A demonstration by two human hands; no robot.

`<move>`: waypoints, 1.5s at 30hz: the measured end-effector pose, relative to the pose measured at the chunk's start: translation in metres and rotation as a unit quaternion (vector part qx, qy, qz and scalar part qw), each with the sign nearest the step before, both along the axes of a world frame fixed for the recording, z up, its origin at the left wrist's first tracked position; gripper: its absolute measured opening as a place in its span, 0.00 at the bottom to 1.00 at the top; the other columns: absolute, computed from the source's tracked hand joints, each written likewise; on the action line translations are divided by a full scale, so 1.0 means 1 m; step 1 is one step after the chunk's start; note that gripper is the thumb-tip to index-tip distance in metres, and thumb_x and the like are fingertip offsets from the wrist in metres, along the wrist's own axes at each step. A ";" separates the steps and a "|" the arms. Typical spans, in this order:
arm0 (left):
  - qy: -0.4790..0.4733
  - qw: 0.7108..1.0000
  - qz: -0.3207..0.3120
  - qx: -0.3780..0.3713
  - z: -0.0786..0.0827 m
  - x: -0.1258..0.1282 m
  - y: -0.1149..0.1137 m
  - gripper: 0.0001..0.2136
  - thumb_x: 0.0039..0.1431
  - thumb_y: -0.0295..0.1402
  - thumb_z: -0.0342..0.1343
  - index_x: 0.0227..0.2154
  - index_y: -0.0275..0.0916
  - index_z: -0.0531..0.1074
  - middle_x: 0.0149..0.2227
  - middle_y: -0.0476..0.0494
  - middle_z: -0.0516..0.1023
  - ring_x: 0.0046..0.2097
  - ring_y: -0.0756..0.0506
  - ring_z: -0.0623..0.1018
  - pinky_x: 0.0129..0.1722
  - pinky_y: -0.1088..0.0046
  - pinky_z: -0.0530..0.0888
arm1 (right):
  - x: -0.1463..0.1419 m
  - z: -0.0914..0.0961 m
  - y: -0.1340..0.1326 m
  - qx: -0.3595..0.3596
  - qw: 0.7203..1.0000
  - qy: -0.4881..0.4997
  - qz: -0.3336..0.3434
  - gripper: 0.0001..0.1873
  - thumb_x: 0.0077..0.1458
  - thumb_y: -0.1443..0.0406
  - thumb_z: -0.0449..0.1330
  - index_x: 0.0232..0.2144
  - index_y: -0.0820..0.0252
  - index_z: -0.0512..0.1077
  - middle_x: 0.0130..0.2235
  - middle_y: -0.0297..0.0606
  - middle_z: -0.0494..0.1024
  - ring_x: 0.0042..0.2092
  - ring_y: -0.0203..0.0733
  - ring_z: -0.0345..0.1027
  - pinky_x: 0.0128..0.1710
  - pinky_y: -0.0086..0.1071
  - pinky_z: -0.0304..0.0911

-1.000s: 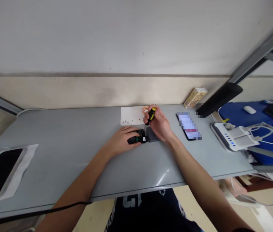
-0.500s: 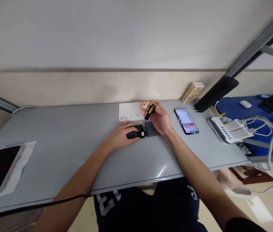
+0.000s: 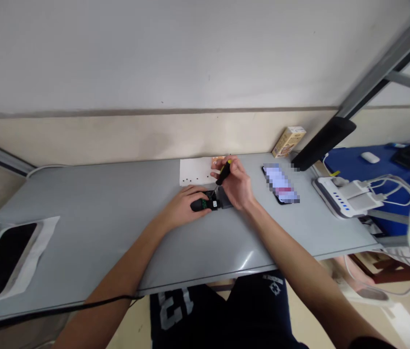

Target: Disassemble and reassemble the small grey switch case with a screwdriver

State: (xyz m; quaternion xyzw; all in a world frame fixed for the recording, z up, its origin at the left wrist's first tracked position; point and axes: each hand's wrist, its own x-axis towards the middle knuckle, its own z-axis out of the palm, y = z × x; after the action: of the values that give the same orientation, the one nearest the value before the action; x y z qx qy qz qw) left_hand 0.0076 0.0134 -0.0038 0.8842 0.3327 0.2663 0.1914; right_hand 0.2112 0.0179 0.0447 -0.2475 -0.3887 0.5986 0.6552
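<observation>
On the grey table, my left hand (image 3: 182, 208) is closed around a small black device (image 3: 210, 205) and presses it against the tabletop. A bit of green shows inside the device, and a small white label is on its right part. My right hand (image 3: 239, 186) grips a screwdriver (image 3: 224, 171) with a black and yellow handle. The shaft slants down to the left, its tip at the device beside my left fingertips. Under my right hand lies a dark grey box (image 3: 224, 199), partly hidden. Behind the hands is a white sheet (image 3: 195, 169) with several tiny dark screws on it.
A phone (image 3: 280, 184) with a lit screen lies to the right, with a small carton (image 3: 288, 141) behind it. Farther right are a black padded post (image 3: 324, 143) and a white power strip (image 3: 336, 196) with cables. A dark-screened device (image 3: 5, 261) lies far left.
The screwdriver handle has tipped more upright and my right hand has turned with it, some fingers now extended. My left hand stays on the device. The whole view has shifted slightly.
</observation>
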 end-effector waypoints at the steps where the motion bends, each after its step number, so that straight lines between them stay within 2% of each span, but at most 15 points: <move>1: -0.003 1.000 0.001 0.001 0.000 0.000 0.000 0.10 0.62 0.39 0.65 0.43 0.44 0.78 0.55 0.43 0.78 0.57 0.41 0.77 0.60 0.55 0.73 | 0.001 0.000 0.001 0.002 1.000 -0.007 0.010 0.15 0.62 0.49 0.60 0.36 0.53 0.68 0.39 0.37 0.70 0.38 0.40 0.67 0.36 0.35 0.67; 6: -0.001 1.000 0.003 0.005 0.000 0.000 -0.001 0.10 0.60 0.39 0.66 0.42 0.44 0.78 0.54 0.43 0.79 0.56 0.40 0.78 0.59 0.55 0.74 | -0.002 0.003 0.001 0.001 0.999 0.010 0.039 0.18 0.64 0.46 0.57 0.39 0.52 0.68 0.31 0.33 0.64 0.31 0.38 0.59 0.32 0.34 0.63; 11: 0.012 1.000 0.016 0.012 0.001 0.000 -0.002 0.11 0.60 0.38 0.66 0.43 0.43 0.77 0.59 0.41 0.76 0.59 0.39 0.76 0.61 0.54 0.72 | -0.007 0.004 -0.003 -0.015 1.000 0.010 -0.012 0.17 0.61 0.51 0.64 0.37 0.49 0.60 0.28 0.28 0.59 0.28 0.36 0.54 0.29 0.30 0.57; 13: 0.016 1.000 0.012 0.017 0.001 0.000 -0.002 0.11 0.61 0.39 0.66 0.44 0.43 0.76 0.60 0.42 0.75 0.59 0.39 0.75 0.61 0.54 0.72 | -0.006 0.002 -0.003 -0.006 1.000 0.000 -0.020 0.18 0.60 0.53 0.65 0.36 0.50 0.59 0.30 0.29 0.63 0.29 0.35 0.57 0.31 0.30 0.60; 16: 0.025 0.999 0.009 0.020 0.000 0.000 -0.002 0.11 0.61 0.39 0.65 0.44 0.43 0.75 0.59 0.43 0.76 0.59 0.39 0.75 0.61 0.54 0.72 | -0.005 0.000 -0.001 0.022 1.000 -0.009 -0.016 0.15 0.61 0.52 0.63 0.36 0.52 0.64 0.37 0.34 0.69 0.35 0.37 0.64 0.38 0.34 0.65; 20: 0.026 0.999 0.020 0.019 -0.001 0.000 -0.002 0.11 0.62 0.40 0.65 0.44 0.44 0.76 0.61 0.42 0.74 0.61 0.39 0.74 0.62 0.54 0.71 | -0.006 0.000 0.000 0.015 1.000 0.010 0.016 0.16 0.64 0.49 0.59 0.38 0.53 0.68 0.33 0.34 0.66 0.32 0.38 0.61 0.36 0.35 0.64; 23: 0.022 0.999 0.020 0.014 0.000 0.000 -0.002 0.11 0.61 0.40 0.65 0.44 0.44 0.76 0.60 0.42 0.75 0.60 0.39 0.75 0.62 0.54 0.71 | -0.006 0.001 -0.001 0.006 0.999 0.031 0.013 0.14 0.65 0.49 0.56 0.40 0.52 0.67 0.30 0.32 0.63 0.30 0.37 0.58 0.34 0.33 0.62; 26: 0.025 1.000 0.013 0.010 0.000 0.000 -0.001 0.11 0.61 0.40 0.65 0.44 0.44 0.76 0.58 0.43 0.77 0.59 0.39 0.75 0.61 0.54 0.72 | -0.005 0.001 -0.003 0.000 0.999 0.030 0.011 0.13 0.65 0.52 0.58 0.36 0.51 0.63 0.28 0.30 0.61 0.28 0.36 0.55 0.32 0.32 0.58; 29: 0.021 1.000 0.010 0.004 0.001 0.000 0.000 0.11 0.61 0.40 0.65 0.44 0.45 0.76 0.57 0.44 0.77 0.58 0.39 0.76 0.60 0.55 0.72 | -0.003 0.002 -0.003 0.002 0.999 0.031 0.016 0.14 0.64 0.53 0.61 0.34 0.53 0.63 0.30 0.31 0.65 0.30 0.36 0.59 0.34 0.32 0.59; 33: 0.010 1.000 0.004 -0.004 0.003 0.000 0.000 0.11 0.60 0.39 0.66 0.43 0.44 0.76 0.56 0.44 0.78 0.58 0.39 0.76 0.60 0.55 0.71 | -0.005 0.004 -0.002 0.006 0.999 0.027 0.042 0.16 0.67 0.49 0.56 0.36 0.54 0.68 0.34 0.36 0.68 0.35 0.38 0.64 0.37 0.34 0.63; 38: 0.015 1.000 0.013 -0.007 0.005 0.002 -0.001 0.15 0.59 0.38 0.67 0.47 0.43 0.72 0.53 0.44 0.79 0.56 0.39 0.77 0.59 0.56 0.72 | -0.006 0.007 -0.004 -0.008 0.998 0.040 0.045 0.19 0.68 0.49 0.53 0.31 0.55 0.67 0.28 0.32 0.57 0.28 0.36 0.52 0.28 0.31 0.54; 42: 0.022 0.999 0.023 -0.014 0.004 0.001 -0.001 0.18 0.58 0.38 0.67 0.49 0.44 0.72 0.54 0.44 0.79 0.56 0.39 0.76 0.59 0.57 0.72 | -0.007 0.008 -0.008 0.000 0.998 0.049 0.038 0.21 0.69 0.50 0.53 0.29 0.56 0.66 0.28 0.32 0.56 0.27 0.35 0.49 0.27 0.30 0.52; 45: 0.021 0.999 0.023 -0.020 0.003 0.001 -0.001 0.19 0.58 0.39 0.68 0.50 0.44 0.72 0.53 0.44 0.79 0.56 0.39 0.76 0.59 0.56 0.72 | -0.009 0.007 -0.011 0.005 0.997 0.045 0.059 0.23 0.69 0.47 0.51 0.29 0.56 0.67 0.27 0.31 0.56 0.26 0.35 0.48 0.27 0.30 0.52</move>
State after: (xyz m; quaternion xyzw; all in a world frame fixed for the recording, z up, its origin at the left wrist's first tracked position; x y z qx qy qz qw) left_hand 0.0083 0.0120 -0.0008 0.8778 0.3617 0.2457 0.1956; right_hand 0.2018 0.0073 0.0521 -0.1937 -0.3760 0.6444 0.6370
